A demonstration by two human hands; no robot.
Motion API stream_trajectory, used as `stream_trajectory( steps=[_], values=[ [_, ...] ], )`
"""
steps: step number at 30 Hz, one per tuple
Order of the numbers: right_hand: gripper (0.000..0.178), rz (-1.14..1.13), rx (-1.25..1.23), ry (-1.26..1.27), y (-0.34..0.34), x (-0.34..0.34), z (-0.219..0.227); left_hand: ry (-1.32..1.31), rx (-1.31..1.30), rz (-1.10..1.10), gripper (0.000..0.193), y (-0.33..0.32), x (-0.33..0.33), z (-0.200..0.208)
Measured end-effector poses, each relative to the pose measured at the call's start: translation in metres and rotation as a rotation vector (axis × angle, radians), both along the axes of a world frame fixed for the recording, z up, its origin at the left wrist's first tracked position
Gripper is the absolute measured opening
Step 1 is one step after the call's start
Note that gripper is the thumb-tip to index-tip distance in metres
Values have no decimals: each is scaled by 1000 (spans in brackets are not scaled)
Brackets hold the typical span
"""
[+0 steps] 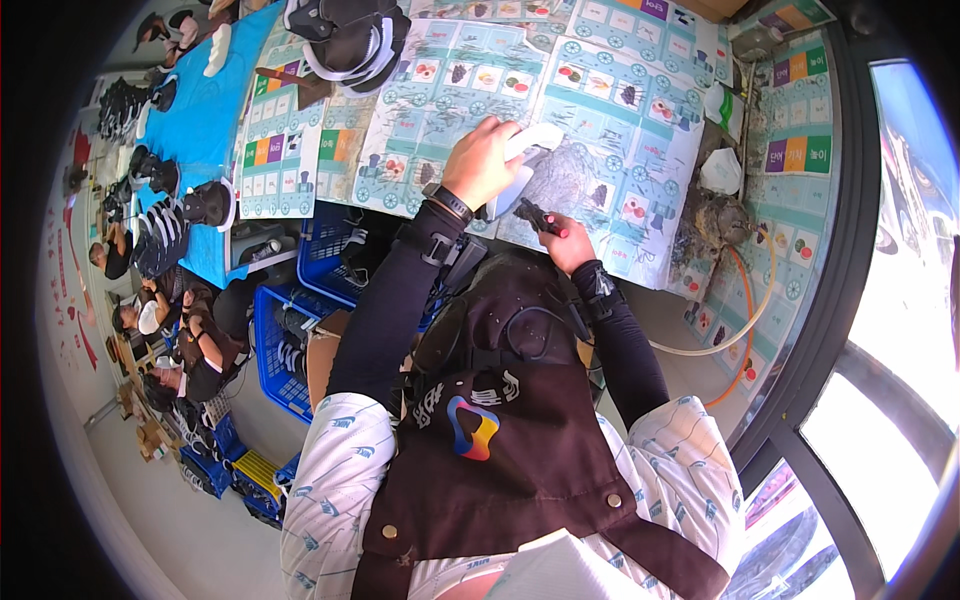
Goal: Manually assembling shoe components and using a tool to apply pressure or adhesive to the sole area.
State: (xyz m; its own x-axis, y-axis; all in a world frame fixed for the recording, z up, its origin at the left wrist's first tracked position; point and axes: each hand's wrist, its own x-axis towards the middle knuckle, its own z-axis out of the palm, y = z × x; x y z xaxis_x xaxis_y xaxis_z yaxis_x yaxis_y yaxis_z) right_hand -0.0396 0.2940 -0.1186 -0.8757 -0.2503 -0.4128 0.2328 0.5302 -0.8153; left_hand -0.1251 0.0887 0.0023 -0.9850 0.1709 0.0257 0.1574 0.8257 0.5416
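One white, curved, sole-like piece [538, 138] is sitting in the left hand [480, 168], over the paper-covered table [610, 150]; fingers are wrapping around it, partly hiding it. Cannot tell whether it is touching the tabletop. The right hand [568, 246] is gripping a black tool [535, 213] with a red part, fingers folding around it, tip pointing toward the piece. Dark shoes [345, 42] with white soles are lying at the far left; an orange hose [748, 325] is hanging at right.
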Motion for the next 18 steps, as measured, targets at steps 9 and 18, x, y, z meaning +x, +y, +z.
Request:
stream_trajectory(
  steps=[9, 18],
  values=[
    [25, -93, 16, 78, -1, -4, 2, 4, 2, 3, 31, -2, 1, -2],
    [22, -125, 29, 130, -3, -6, 6, -2, 0, 0, 31, -2, 1, -2]
  ],
)
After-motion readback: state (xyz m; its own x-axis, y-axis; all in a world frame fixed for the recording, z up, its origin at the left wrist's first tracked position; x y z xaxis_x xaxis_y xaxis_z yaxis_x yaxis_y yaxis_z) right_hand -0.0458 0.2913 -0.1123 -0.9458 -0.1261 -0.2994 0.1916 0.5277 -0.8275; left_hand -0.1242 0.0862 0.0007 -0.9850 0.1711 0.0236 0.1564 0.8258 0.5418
